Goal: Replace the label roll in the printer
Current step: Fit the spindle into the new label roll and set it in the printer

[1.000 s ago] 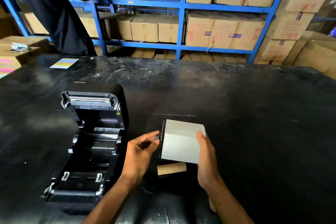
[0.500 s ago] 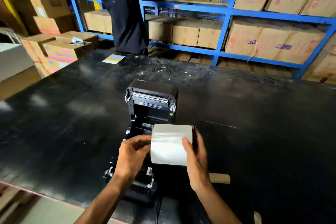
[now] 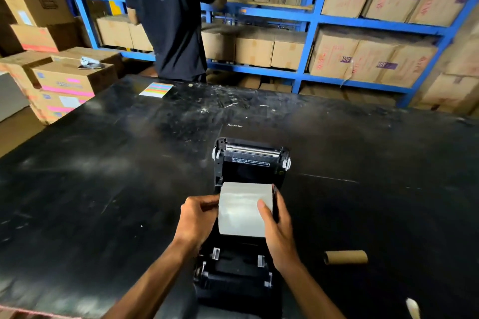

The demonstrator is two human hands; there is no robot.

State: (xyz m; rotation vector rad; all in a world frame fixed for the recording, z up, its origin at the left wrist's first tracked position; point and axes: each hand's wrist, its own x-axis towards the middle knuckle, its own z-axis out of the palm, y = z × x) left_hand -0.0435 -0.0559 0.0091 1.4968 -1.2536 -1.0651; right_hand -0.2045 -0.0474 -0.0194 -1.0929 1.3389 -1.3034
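A black label printer (image 3: 234, 269) stands open on the black table (image 3: 103, 176), its lid (image 3: 250, 160) tipped up at the back. A fresh white label roll (image 3: 241, 211) is over the printer's open bay, held between both hands. My left hand (image 3: 198, 220) grips the roll's left end. My right hand (image 3: 278, 230) grips its right end, thumb lying across the white face. A black holder piece shows at the roll's right end. Whether the roll rests in the bay is hidden by the hands. An empty brown cardboard core (image 3: 346, 257) lies on the table to the right.
A person in a dark shirt (image 3: 168, 15) stands at the table's far edge, facing blue shelving (image 3: 311, 21) stacked with cardboard boxes. A multicoloured sticker sheet (image 3: 156, 89) lies near the far-left table edge. More boxes (image 3: 64, 80) are stacked at the left.
Both hands have carried the label roll leftward from the table beside the cardboard core to above the printer's open bay. The view has shifted, so the printer sits at centre.
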